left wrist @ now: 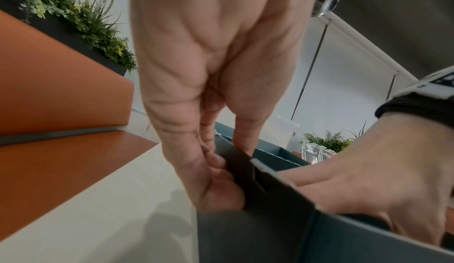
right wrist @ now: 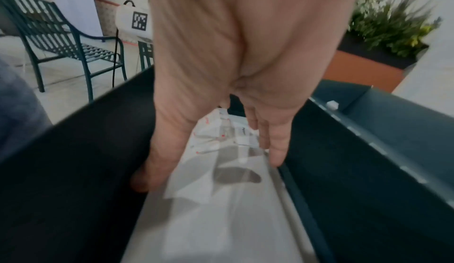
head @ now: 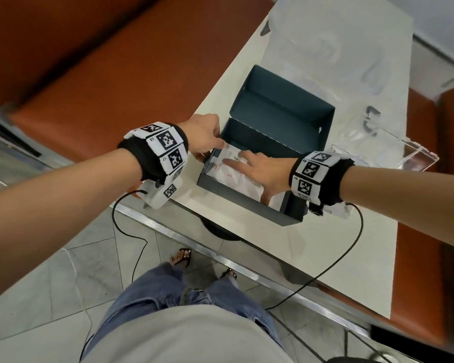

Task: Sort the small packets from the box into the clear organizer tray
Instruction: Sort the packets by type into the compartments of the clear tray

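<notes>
Box holds white packets; right hand inside.

White table between orange benches; grey tiled floor; green planter foliage.

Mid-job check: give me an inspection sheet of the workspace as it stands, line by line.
Surface: white table, box near its front edge.
Job's things: dark box open, lid folded back; white packets inside; clear organizer tray to its right, contents cannot tell.
Clutter: nothing seen.
Grips: left hand pinches the box's left wall; right hand lies flat on the packets, fingers straight.
Cables: black wire hangs from each wristband.
Surroundings: orange bench, tiled floor, plants.
</notes>
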{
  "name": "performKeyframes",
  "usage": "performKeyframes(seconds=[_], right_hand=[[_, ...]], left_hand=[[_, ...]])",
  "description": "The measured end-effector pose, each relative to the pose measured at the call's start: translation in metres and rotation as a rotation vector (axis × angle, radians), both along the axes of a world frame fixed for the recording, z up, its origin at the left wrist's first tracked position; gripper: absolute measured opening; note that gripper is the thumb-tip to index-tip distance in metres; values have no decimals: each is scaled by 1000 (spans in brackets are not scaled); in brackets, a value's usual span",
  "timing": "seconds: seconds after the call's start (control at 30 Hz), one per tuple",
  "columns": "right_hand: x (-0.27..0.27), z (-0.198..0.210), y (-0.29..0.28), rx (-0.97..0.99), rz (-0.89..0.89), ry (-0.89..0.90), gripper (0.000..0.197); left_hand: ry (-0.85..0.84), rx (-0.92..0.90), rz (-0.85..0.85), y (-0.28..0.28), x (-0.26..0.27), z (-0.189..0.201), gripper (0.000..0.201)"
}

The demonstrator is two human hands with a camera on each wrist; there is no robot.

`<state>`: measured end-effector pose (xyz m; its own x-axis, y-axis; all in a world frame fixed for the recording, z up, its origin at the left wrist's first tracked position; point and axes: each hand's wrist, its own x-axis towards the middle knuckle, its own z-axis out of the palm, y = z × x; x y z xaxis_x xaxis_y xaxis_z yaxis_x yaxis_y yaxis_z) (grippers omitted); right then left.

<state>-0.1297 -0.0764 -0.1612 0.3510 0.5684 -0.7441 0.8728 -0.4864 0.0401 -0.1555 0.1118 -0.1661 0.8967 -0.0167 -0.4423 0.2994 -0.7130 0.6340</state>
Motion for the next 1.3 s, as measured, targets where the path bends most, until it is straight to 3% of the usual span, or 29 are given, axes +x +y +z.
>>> performKeyframes(seconds=[0.1, 0.23, 0.37, 0.5, 0.6, 0.7, 0.83, 0.93, 1.0, 1.13, 1.23, 1.3], right_hand=[[-1, -13, 9, -28, 132, -64, 137], [1, -21, 22, -24, 279, -148, 125], [6, -22, 30, 14, 300, -129, 107], [15, -12, 33, 133, 117, -121, 80], [17, 2, 29, 165, 121, -192, 61], [7, 14, 22, 212, -58, -25, 34], [-13, 18, 16, -108, -622, 338, 62], [-21, 20, 17, -155, -780, 411, 79], [-22, 17, 21, -106, -849, 458, 71], [-28, 12, 35, 51, -1035, 620, 30], [-25, 16, 42, 263, -1052, 704, 26], [-11, 22, 47, 362, -801, 439, 27]], left_hand=[[-3, -4, 8, 1, 1, 0, 22], [32, -77, 28, 1, 2, 1, 22], [40, -84, 9, 2, 2, 1, 23], [52, -116, 11, 1, 2, 1, 25], [55, -120, 3, 3, 3, 2, 26], [51, -102, 2, 3, 4, 3, 24], [32, 6, -30, -2, 3, 6, 19], [5, 63, -33, -5, 3, 7, 14], [7, 80, -22, -6, 3, 8, 14], [-3, 85, -5, -7, 2, 9, 11], [-23, 85, -21, -8, 1, 8, 10], [-29, 50, -11, -9, 1, 8, 10]])
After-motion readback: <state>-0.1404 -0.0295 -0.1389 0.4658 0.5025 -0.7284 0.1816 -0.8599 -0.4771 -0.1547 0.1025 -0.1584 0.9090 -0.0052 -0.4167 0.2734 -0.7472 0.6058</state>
